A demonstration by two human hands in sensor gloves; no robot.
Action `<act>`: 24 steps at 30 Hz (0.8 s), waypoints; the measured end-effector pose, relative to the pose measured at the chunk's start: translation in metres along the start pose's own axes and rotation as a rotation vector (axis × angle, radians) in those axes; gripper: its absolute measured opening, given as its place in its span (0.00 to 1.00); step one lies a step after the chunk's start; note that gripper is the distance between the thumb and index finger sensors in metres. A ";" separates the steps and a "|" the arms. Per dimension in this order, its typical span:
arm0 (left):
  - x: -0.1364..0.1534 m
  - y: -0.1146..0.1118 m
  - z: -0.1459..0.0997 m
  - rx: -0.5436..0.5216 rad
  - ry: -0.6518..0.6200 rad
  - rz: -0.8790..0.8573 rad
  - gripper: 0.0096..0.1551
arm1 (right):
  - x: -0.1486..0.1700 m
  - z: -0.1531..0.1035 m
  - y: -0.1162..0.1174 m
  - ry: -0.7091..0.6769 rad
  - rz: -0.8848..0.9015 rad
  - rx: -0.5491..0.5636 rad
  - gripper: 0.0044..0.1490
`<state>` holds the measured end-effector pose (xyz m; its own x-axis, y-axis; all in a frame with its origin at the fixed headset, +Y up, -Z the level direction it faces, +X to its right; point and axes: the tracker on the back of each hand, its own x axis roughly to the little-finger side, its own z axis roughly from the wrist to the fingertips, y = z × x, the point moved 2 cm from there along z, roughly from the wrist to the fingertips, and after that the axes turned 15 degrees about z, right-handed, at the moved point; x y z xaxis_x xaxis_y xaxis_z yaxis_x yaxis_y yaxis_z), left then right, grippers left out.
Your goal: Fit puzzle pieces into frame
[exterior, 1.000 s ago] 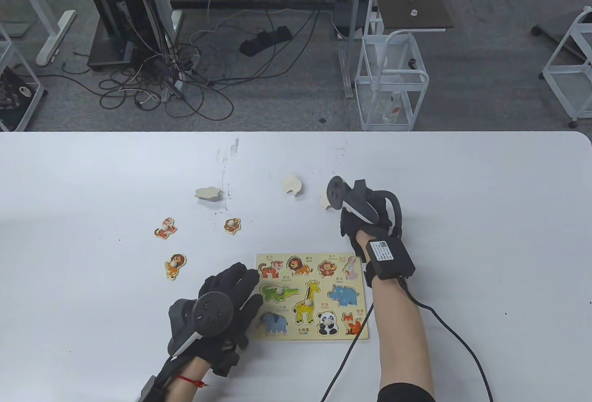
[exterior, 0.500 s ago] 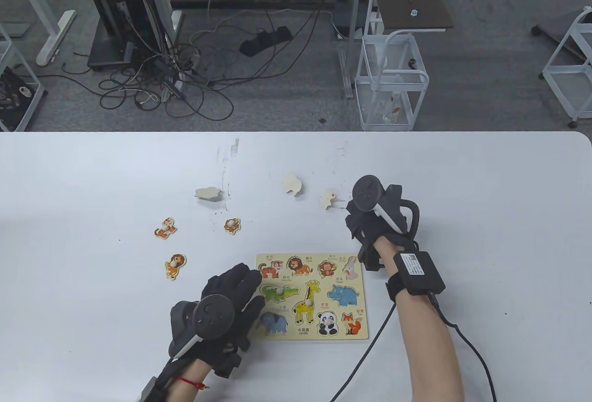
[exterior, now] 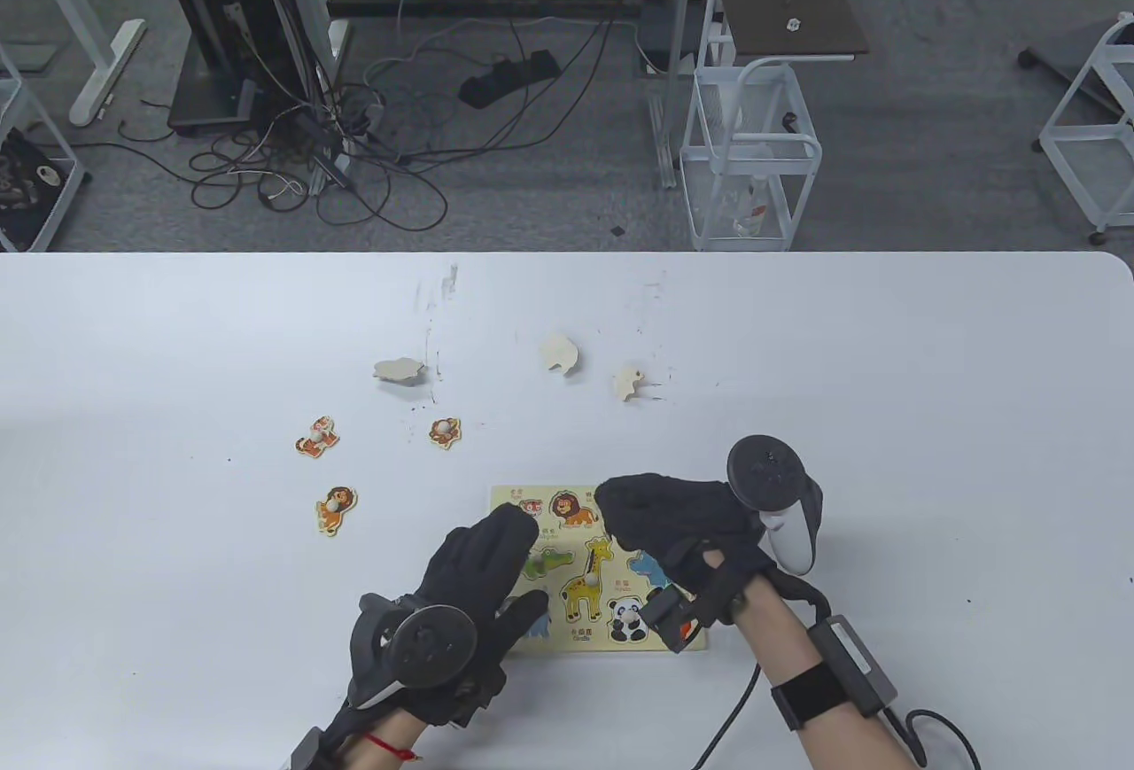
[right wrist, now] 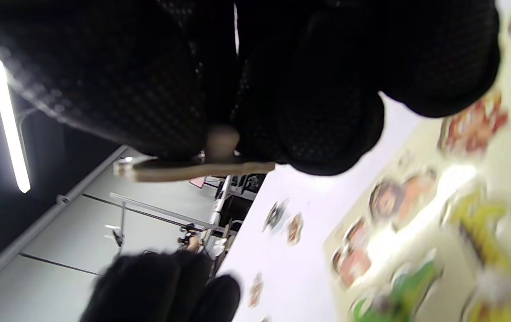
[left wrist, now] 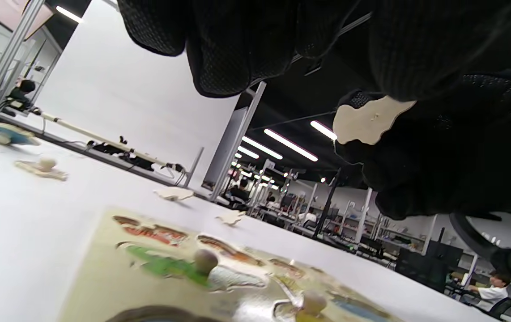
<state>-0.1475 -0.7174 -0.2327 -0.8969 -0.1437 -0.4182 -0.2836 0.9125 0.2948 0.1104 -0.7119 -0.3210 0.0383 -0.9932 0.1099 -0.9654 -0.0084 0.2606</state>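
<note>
Pinching a puzzle piece, the right hand hovers over the frame, labels seemingly unreadable.

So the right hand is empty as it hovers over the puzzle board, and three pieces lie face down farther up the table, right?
Not quite. The right hand is not empty: the right wrist view shows it pinching a puzzle piece by its knob. The rest holds: the hand is over the puzzle board, and three face-down pieces lie farther up the table.
</note>
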 end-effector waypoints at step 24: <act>-0.021 0.003 -0.001 -0.093 0.004 -0.029 0.31 | 0.055 -0.025 0.035 0.118 0.282 0.009 0.28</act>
<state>-0.1300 -0.7124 -0.2227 -0.8892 -0.1706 -0.4246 -0.3393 0.8684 0.3616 0.0852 -0.7641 -0.2815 -0.2029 -0.9361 0.2874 -0.9444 0.2646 0.1953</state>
